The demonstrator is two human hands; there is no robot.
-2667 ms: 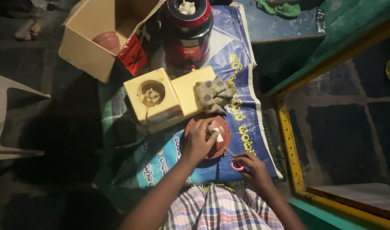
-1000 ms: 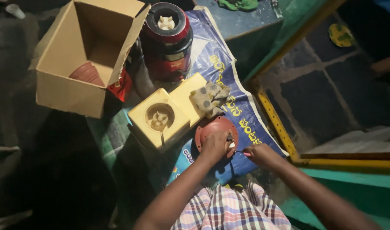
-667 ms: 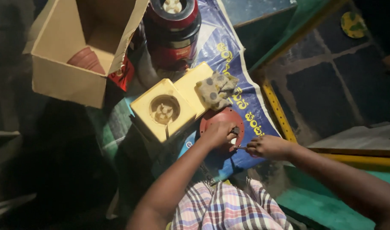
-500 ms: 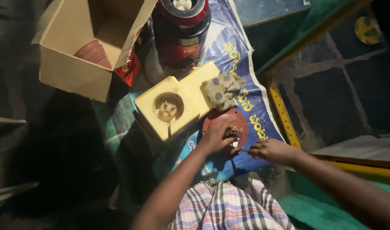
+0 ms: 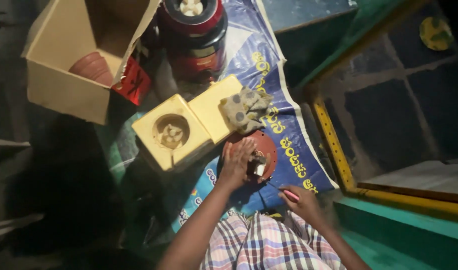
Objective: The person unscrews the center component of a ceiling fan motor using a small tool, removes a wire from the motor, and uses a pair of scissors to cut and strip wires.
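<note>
Left hand [image 5: 237,165] is pressed flat, fingers spread, on the round reddish-brown disc-shaped base [image 5: 256,156] lying on the printed blue plastic sheet [image 5: 284,115] in front of my knees, and right hand [image 5: 301,200] is closed around a thin screwdriver with a pink handle [image 5: 289,193], its tip angled toward the small pale fitting [image 5: 259,167] at the disc's middle. Both hands sit near each other but not touching.

Now the risks, as I judge them. That tip is close to my left fingers; if it skids off the fitting, it could jab them. The disc rests on slick sheeting, so a hard push might make it slide. The light is dim too, and any small part that drops could vanish into the folds.

Around me: a crumpled grey spotted cloth [image 5: 245,107] lies on the open lid of a pale yellow square foam packing block [image 5: 181,132] just beyond the disc. Behind that stands a red and black cylindrical appliance body [image 5: 194,37], and to its left an open cardboard box [image 5: 69,85] with a brown rounded piece inside. The floor is dark stone, with a yellow-painted edge [image 5: 334,150] and green framing off to my right. My checked cloth [image 5: 269,245] covers my lap.
</note>
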